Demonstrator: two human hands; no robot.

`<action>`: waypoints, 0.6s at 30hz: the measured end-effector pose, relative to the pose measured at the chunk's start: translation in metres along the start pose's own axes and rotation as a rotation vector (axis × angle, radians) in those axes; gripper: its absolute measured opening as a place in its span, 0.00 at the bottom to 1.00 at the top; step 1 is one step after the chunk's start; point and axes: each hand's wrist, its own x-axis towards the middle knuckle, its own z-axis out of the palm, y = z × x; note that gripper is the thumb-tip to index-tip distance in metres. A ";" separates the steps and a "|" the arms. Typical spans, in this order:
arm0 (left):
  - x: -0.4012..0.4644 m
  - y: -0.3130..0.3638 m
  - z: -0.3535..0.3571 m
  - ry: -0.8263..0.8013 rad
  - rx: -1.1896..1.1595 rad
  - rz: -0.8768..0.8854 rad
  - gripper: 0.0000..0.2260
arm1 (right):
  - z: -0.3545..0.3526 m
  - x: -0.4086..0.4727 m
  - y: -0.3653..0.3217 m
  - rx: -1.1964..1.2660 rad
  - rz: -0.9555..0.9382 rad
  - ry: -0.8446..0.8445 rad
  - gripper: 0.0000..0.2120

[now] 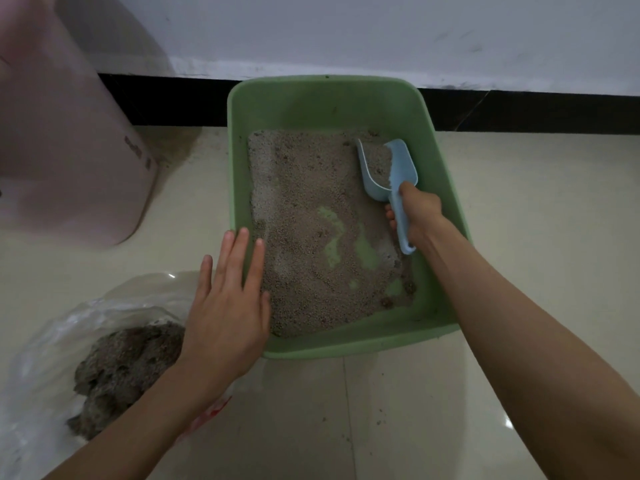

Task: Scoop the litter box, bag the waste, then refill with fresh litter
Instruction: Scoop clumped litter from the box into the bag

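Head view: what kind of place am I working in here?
Probably a room corner at home: glossy tiled floor, white wall with black baseboard, and a green litter box set against it.

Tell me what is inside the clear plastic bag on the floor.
The clear plastic bag holds a dark clumped heap of used litter. The left forearm covers the heap's near edge, so that part cannot be seen.

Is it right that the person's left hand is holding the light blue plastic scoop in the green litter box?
No. The right hand grips the light blue plastic scoop in the green plastic litter box; the left hand lies flat, as the head view shows.
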 end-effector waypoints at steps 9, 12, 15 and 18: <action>0.000 0.000 0.000 -0.002 0.008 -0.002 0.27 | 0.021 0.015 -0.010 -0.057 -0.090 0.076 0.12; 0.000 0.000 0.001 0.004 0.004 0.000 0.27 | 0.022 0.018 -0.006 -0.084 -0.145 0.115 0.11; 0.000 0.000 0.001 0.004 0.005 0.001 0.27 | 0.022 0.021 0.001 -0.088 -0.193 0.145 0.12; 0.000 0.000 0.001 0.004 -0.004 -0.003 0.28 | 0.022 0.023 0.006 -0.004 -0.207 0.110 0.12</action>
